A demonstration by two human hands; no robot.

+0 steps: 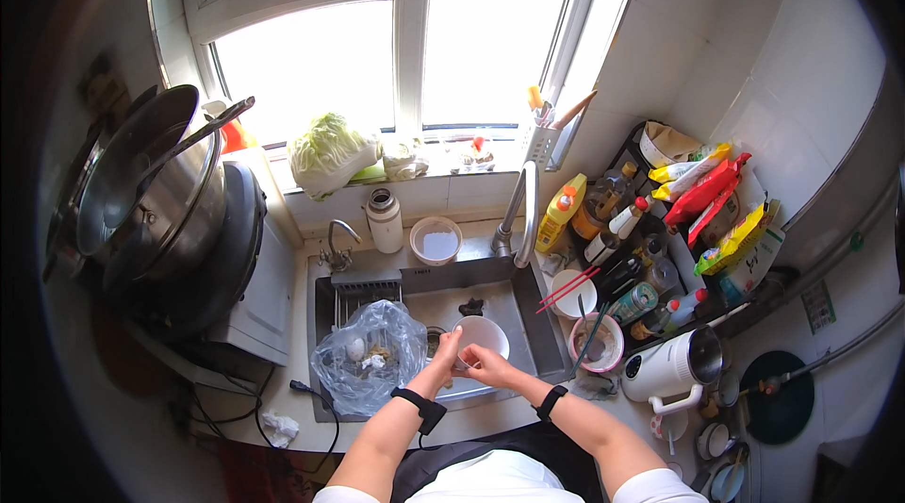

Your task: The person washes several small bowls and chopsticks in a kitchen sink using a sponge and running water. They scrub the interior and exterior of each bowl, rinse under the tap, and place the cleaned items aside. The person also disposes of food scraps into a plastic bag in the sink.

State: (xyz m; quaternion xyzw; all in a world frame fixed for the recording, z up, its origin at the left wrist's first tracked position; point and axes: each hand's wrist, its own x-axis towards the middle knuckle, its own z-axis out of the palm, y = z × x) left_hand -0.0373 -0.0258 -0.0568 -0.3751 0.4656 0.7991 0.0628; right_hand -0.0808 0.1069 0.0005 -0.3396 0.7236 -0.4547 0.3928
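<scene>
A white bowl [490, 335] is held over the steel sink [498, 298], tilted with its opening facing up and away from me. My left hand [445, 356] grips its left side, thumb along the rim. At the near rim, the fingers of my right hand [488, 366] are curled against the bowl; their tips are partly hidden. Left of my hands, a clear plastic bag [399, 376] containing food scraps and an egg-like white object [355, 349] lies over the sink's left part. A dark scrap [471, 306] rests on the sink floor beyond the bowl.
The tall faucet [529, 220] arches at the sink's back right. A vacuum flask [385, 224] and a tub [435, 241] stand behind the sink. Bowls with red chopsticks [569, 289], bottles and a white electric appliance [661, 369] crowd the right. A black cable [332, 407] lies on the left counter.
</scene>
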